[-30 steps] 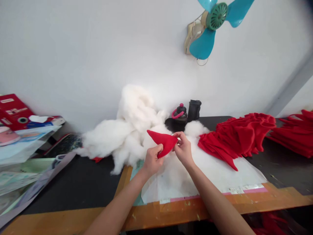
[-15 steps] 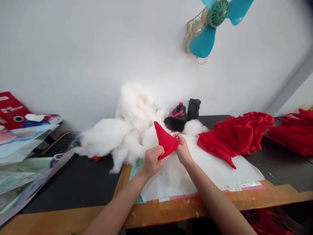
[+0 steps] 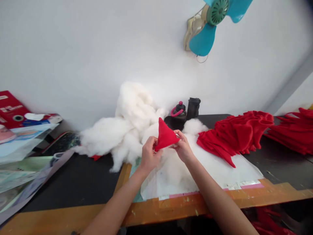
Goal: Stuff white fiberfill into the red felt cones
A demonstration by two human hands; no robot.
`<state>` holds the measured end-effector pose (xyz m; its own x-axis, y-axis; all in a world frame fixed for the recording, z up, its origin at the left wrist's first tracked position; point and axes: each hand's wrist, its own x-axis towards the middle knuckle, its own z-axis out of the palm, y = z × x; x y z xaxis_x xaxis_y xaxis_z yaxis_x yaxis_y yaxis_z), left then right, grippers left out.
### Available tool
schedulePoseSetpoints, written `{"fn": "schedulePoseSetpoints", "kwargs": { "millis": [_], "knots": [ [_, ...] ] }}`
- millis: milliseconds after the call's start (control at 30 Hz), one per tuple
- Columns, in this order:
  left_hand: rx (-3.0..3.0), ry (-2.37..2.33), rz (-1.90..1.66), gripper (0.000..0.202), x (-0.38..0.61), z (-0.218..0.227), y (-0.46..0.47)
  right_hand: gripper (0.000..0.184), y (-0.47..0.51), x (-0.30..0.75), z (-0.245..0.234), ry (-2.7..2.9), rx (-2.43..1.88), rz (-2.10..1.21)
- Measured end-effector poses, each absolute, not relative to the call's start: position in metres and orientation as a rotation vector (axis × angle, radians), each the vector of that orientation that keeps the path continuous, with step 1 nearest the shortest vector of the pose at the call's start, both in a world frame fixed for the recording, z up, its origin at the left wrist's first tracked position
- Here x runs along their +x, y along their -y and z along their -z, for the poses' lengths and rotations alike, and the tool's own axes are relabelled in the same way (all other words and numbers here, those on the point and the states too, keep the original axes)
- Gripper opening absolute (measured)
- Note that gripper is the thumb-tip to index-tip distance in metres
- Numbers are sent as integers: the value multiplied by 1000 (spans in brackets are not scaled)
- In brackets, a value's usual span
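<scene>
A small red fabric cone [image 3: 165,134] stands tip-up between my two hands above the table. My left hand [image 3: 148,157] pinches its lower left edge with closed fingers. On the opposite side, my right hand [image 3: 182,148] pinches the lower right edge. Behind them lies a big heap of white stuffing [image 3: 127,130]. More white stuffing sits under my hands on a white sheet [image 3: 220,178].
A pile of red fabric pieces [image 3: 237,132] lies to the right, another red stack [image 3: 294,133] farther right. Two dark bottles [image 3: 187,111] stand by the wall. Boxes and plastic bags [image 3: 22,137] crowd the left. A teal fan [image 3: 210,23] hangs on the wall.
The red cone has turned from pointing left to pointing up. Both hands have shifted their pinch along its open edge and risen slightly.
</scene>
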<state>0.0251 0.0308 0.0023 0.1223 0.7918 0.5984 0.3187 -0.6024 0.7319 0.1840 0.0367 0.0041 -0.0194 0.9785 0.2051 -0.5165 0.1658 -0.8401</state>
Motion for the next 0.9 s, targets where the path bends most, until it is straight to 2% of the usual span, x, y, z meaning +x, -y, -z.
{"fn": "schedulePoseSetpoints", "kwargs": {
  "millis": [67, 133, 300, 433, 633, 733, 800, 900],
  "knots": [
    [1887, -1073, -1511, 8, 25, -1, -35, 26, -36, 184, -5, 976, -620, -1332],
    [1779, -1073, -1540, 16, 25, 1, -38, 25, -35, 182, -4, 1018, -632, -1270],
    [1492, -1016, -1548, 23, 29, 4, -37, 20, -37, 175, 3, 1228, -764, -910],
    [1391, -1062, -1573, 26, 30, 2, -34, 19, -37, 174, 4, 1367, -812, -795],
    [1365, -1109, -1555, 20, 30, 0, -38, 49, -32, 172, -2, 1241, -754, -1092],
    [1412, -1072, -1510, 23, 31, 1, -37, 62, -34, 170, 0, 1240, -810, -1103],
    [1454, -1031, -1481, 26, 32, 1, -36, 58, -36, 170, 3, 1282, -825, -1058],
    [1504, -971, -1438, 25, 33, 3, -34, 37, -39, 173, 5, 1248, -889, -923]
  ]
}}
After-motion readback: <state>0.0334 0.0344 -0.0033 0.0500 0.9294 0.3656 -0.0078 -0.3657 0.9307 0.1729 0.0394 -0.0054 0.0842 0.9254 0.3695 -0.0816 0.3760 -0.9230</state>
